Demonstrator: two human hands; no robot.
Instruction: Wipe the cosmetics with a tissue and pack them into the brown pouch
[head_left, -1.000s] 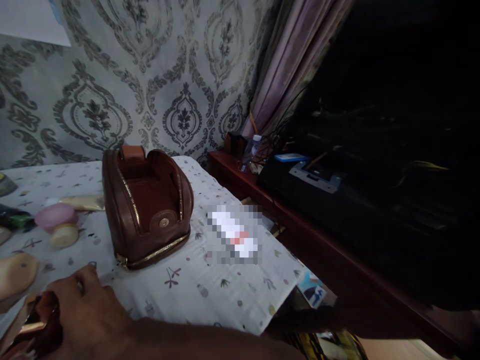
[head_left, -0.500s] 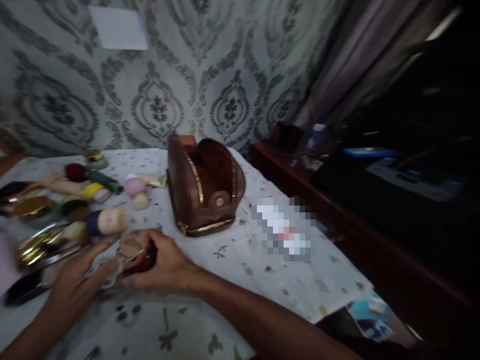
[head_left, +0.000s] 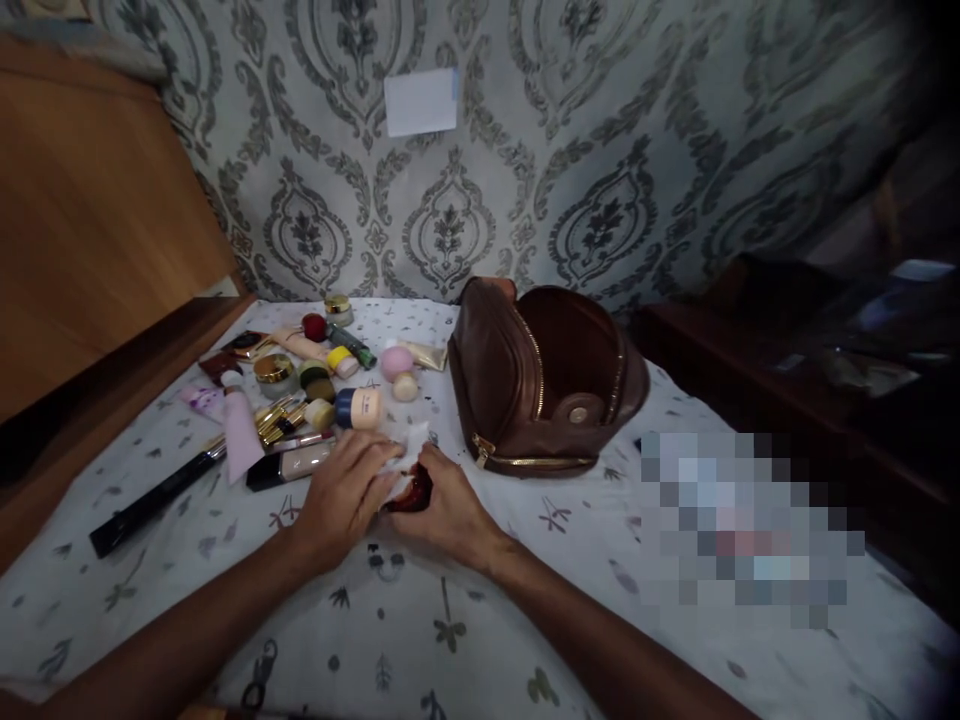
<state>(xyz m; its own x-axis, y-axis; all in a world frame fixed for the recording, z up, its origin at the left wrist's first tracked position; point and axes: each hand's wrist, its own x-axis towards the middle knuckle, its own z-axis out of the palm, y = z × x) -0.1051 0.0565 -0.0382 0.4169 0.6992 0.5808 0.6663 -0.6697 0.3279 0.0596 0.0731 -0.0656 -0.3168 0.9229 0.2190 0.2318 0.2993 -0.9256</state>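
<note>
My right hand (head_left: 442, 510) is closed around a small dark red compact (head_left: 411, 492) resting on the white patterned cloth (head_left: 450, 620). My left hand (head_left: 341, 495) presses a white tissue (head_left: 405, 450) against the compact, fingers curled over it. Both hands meet in the middle of the cloth. An open brown leather cosmetic bag (head_left: 544, 375) with gold zips stands just to the right of them.
Several cosmetics lie at the left: a pink tube (head_left: 240, 435), a black brush (head_left: 154, 495), a pink sponge (head_left: 395, 362), a gold-lidded jar (head_left: 272, 370). A wooden headboard (head_left: 90, 220) rises at the left. A dark wooden shelf (head_left: 787, 350) runs along the right.
The view swung left, so the bag and the cosmetics now sit further right. My left hand came in and both hands now meet on the compact with the tissue.
</note>
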